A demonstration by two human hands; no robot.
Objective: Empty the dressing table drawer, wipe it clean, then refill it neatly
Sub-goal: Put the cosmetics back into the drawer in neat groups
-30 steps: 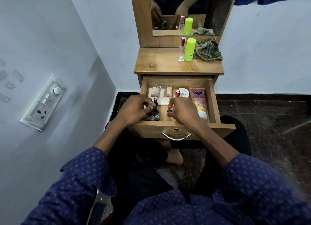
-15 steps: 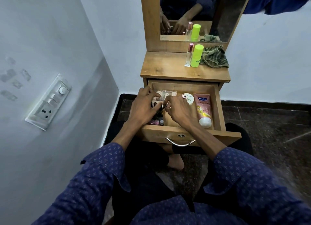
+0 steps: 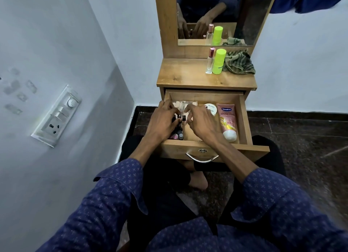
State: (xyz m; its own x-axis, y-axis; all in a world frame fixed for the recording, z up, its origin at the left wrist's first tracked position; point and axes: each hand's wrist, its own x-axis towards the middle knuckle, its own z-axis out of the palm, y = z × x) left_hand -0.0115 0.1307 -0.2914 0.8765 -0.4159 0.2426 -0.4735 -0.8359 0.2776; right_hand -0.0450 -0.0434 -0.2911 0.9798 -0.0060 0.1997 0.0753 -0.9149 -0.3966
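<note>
The wooden drawer (image 3: pixel 244 119) of the dressing table is pulled out over my lap. Both hands are inside its left half. My left hand (image 3: pixel 162 122) grips small dark-capped nail polish bottles, with more of these bottles (image 3: pixel 178 135) standing below it. My right hand (image 3: pixel 202 124) has its fingers curled and pinches a small dark-capped bottle (image 3: pixel 183 117) right beside my left thumb. Behind the hands lies a clear box (image 3: pixel 181 103) of pale items. A round white jar (image 3: pixel 211 108) and a pink lotion tube (image 3: pixel 227 119) lie at the right.
On the tabletop (image 3: pixel 184 76) stand a glass perfume bottle (image 3: pixel 210 63) and a lime green bottle (image 3: pixel 218 62), with a crumpled green cloth (image 3: pixel 238 62) beside them. A mirror (image 3: pixel 216 10) rises behind. A wall with a switch board (image 3: pixel 58 116) is close on the left.
Both hands have moved deeper into the drawer's left side and come together over the small bottles. The camera has tilted, so the table sits lower in view.
</note>
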